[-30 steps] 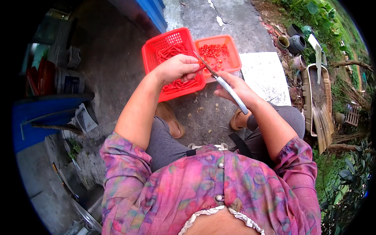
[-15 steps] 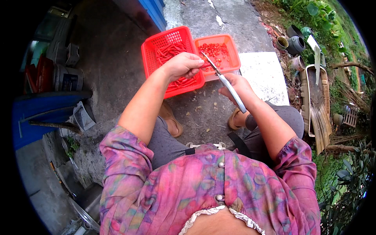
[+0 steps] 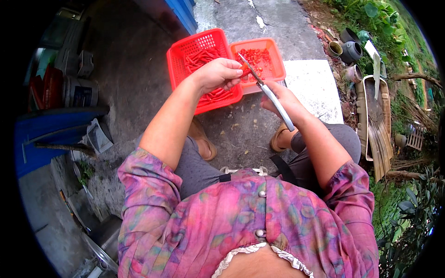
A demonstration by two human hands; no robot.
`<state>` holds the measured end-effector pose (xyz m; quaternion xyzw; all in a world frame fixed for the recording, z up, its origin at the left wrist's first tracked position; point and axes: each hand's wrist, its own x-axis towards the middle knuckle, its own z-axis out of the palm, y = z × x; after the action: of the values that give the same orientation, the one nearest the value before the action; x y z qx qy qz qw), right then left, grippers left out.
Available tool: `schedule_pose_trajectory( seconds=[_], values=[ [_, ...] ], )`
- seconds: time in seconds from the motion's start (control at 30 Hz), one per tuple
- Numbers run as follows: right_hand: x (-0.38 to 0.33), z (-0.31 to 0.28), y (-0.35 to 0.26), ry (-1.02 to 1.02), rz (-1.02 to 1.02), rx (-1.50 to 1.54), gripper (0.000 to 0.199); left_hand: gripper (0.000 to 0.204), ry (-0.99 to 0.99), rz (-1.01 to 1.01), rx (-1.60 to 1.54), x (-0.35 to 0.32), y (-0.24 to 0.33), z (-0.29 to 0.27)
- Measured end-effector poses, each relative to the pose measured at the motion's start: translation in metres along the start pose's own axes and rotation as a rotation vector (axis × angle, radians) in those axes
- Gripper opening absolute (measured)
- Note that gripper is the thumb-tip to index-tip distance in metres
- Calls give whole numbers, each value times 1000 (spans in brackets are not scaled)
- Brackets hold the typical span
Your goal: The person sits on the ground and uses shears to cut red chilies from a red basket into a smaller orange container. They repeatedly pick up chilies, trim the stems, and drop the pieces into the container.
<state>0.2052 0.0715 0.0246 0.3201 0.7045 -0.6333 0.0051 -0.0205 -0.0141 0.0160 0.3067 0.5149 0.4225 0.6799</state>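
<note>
My left hand [image 3: 219, 75] pinches a red chili pepper [image 3: 245, 70] over the inner edges of two baskets. My right hand [image 3: 281, 100] grips scissors [image 3: 276, 105] with pale handles, their blades pointing up and left beside the pepper. Below my left hand, the red basket [image 3: 172, 69] holds many whole red chilies [image 3: 201, 59]. To its right, an orange-red basket [image 3: 279, 62] contains chopped chili pieces [image 3: 256, 56]. My fingers partly hide the held pepper, and my right fingers are partly covered by the scissor handle.
A white flat surface [image 3: 315, 92] lies right of the baskets. My sandalled feet [image 3: 204, 143] rest on the concrete floor between me and the baskets. Pots [image 3: 351, 52] and a long tray [image 3: 361, 106] stand at the right; a bucket [image 3: 81, 92] is at the left.
The scissors and my right hand have shifted slightly down and right. The pepper in my left fingers now sits differently against the blades, with more red showing at the fingertips.
</note>
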Motion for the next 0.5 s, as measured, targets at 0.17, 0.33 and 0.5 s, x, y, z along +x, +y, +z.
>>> schedule_pose_trajectory(
  seconds=[0.17,0.33,0.5],
  values=[
    [-2,-2,-6,23,-24,-222,37,15,-18,-69,21,1,1,-5],
    [-7,-1,-28,14,127,-285,36,15,56,-66,55,4,-6,-9],
    [-4,-2,-9,55,206,-65,43,14,173,-49,30,9,-6,-4]
  ],
)
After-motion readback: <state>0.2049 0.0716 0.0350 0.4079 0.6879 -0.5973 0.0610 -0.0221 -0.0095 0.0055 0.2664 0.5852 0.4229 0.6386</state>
